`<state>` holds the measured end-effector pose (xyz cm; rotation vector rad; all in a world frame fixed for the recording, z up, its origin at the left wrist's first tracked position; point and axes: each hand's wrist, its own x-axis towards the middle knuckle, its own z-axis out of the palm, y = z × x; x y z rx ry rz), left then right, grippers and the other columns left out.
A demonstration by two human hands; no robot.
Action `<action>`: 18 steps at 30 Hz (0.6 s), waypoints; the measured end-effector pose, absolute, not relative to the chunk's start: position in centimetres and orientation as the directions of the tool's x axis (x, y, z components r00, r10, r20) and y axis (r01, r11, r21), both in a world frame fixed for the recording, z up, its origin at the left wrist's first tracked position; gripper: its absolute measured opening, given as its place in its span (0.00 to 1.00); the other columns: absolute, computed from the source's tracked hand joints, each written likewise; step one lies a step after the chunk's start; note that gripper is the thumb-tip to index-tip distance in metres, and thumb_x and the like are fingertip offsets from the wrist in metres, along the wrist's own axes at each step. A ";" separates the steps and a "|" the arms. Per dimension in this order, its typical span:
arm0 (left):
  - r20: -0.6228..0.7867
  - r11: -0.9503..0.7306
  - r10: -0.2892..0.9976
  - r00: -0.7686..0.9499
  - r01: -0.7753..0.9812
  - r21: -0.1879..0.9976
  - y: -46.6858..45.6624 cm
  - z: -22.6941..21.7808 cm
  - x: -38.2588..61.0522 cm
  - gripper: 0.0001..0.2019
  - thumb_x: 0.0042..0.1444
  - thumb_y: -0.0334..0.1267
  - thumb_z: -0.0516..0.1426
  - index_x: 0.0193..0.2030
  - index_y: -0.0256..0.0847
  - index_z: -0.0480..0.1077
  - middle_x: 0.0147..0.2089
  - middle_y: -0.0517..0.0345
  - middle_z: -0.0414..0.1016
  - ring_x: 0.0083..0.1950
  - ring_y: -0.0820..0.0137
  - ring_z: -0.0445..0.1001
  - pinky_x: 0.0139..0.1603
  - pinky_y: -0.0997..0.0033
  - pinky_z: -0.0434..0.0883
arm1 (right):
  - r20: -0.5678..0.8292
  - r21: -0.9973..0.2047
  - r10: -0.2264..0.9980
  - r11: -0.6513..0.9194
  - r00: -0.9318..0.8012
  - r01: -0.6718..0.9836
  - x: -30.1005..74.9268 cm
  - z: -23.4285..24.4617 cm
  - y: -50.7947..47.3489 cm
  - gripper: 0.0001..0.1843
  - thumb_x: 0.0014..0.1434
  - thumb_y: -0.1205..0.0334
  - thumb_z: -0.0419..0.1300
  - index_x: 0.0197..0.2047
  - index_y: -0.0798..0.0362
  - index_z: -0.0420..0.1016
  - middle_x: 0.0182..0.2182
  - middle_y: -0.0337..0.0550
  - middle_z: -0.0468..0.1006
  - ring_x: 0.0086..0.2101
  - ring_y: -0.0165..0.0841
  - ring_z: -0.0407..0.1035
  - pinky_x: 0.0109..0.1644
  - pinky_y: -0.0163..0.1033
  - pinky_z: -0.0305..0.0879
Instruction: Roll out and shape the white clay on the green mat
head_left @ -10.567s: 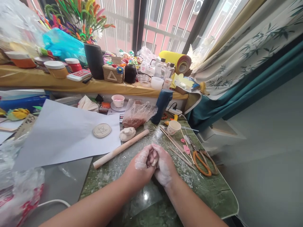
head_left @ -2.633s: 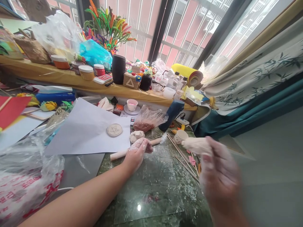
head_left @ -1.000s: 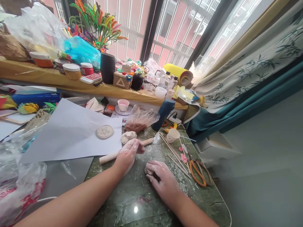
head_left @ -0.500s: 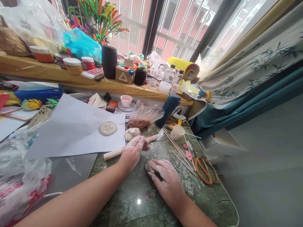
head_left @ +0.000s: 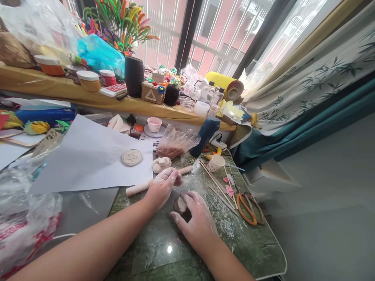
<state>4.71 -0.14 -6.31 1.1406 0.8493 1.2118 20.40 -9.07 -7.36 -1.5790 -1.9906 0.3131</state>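
Right now my right hand [head_left: 195, 220] lies palm-down over a small clay lump [head_left: 181, 204] on the green surface [head_left: 249, 249], fingers [head_left: 191, 195] curled loosely round it so only its pale top shows. My left hand [head_left: 162, 185] rests on the wooden rolling pin [head_left: 137, 188], fingers bent over the shaft; whether they grip it firmly or merely lie on it I cannot tell from this angle. Both hands are dusted white.

As for progress, I judge the work partly done: one flat clay disc [head_left: 132, 157] with a star pressed into it already sits on the white paper [head_left: 88, 164], while the lump under my palm is unflattened and unmarked, and a spare clay heap [head_left: 160, 164] waits just beyond the pin.

Around me, wooden sticks [head_left: 218, 185] and orange-handled scissors [head_left: 247, 207] lie near my right hand, with a paper cup [head_left: 217, 162] and a plastic bag [head_left: 177, 142] of reddish material further back. The sticks crowd the right side, so rolling room looks tight there; the paper's edge lies just beside the pin on the left.
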 end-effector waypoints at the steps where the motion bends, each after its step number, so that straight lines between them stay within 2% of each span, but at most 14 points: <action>1: 0.076 -0.024 0.980 0.186 -0.266 0.964 -0.1 -6.3 4.7 0.19 0.62 0.56 0.59 0.33 0.41 0.71 0.32 0.57 0.75 0.35 0.67 0.74 0.43 0.66 0.74 | 0.266 -0.515 0.950 0.284 -0.164 0.809 20.2 -7.2 -8.9 0.22 0.59 0.59 0.66 0.57 0.49 0.76 0.51 0.55 0.78 0.52 0.54 0.73 0.56 0.61 0.72; 4: 0.067 -0.015 0.980 0.185 -0.271 0.963 -0.2 -6.1 4.7 0.19 0.61 0.56 0.59 0.33 0.41 0.71 0.32 0.57 0.75 0.34 0.67 0.74 0.43 0.65 0.74 | 0.300 -0.588 0.932 0.347 -0.202 0.731 20.4 -6.5 -8.4 0.17 0.60 0.66 0.61 0.53 0.49 0.75 0.50 0.51 0.78 0.51 0.47 0.74 0.57 0.55 0.73; 8: 0.072 -0.018 0.978 0.198 -0.265 0.964 -0.1 -6.1 4.6 0.19 0.61 0.56 0.59 0.33 0.41 0.71 0.31 0.57 0.75 0.35 0.66 0.75 0.44 0.65 0.74 | 0.448 -0.643 0.885 0.420 -0.129 0.640 21.6 -6.6 -8.4 0.17 0.63 0.69 0.56 0.54 0.48 0.72 0.58 0.51 0.73 0.59 0.43 0.68 0.63 0.52 0.68; 11: 0.077 -0.023 0.978 0.192 -0.270 0.962 -0.1 -6.3 4.7 0.19 0.62 0.56 0.59 0.33 0.40 0.71 0.31 0.57 0.75 0.34 0.67 0.74 0.43 0.65 0.74 | 0.398 -0.649 0.908 0.379 -0.130 0.660 22.0 -7.5 -8.4 0.15 0.62 0.66 0.60 0.53 0.48 0.73 0.58 0.51 0.74 0.59 0.44 0.69 0.64 0.53 0.68; 16: 0.054 -0.001 0.978 0.199 -0.258 0.966 -0.2 -6.5 4.7 0.20 0.62 0.57 0.59 0.34 0.40 0.71 0.32 0.57 0.75 0.36 0.66 0.75 0.45 0.64 0.74 | 0.320 -0.628 0.938 0.316 -0.135 0.711 22.6 -7.4 -7.8 0.23 0.64 0.64 0.60 0.62 0.48 0.72 0.57 0.50 0.77 0.58 0.45 0.71 0.63 0.55 0.69; 18: 0.046 0.007 0.979 0.200 -0.258 0.966 -0.2 -6.4 4.7 0.20 0.62 0.57 0.59 0.34 0.40 0.71 0.32 0.57 0.75 0.36 0.66 0.75 0.45 0.64 0.74 | 0.289 -0.594 0.938 0.331 -0.190 0.733 22.9 -6.3 -7.4 0.21 0.63 0.65 0.60 0.59 0.47 0.76 0.55 0.48 0.79 0.55 0.45 0.72 0.62 0.56 0.69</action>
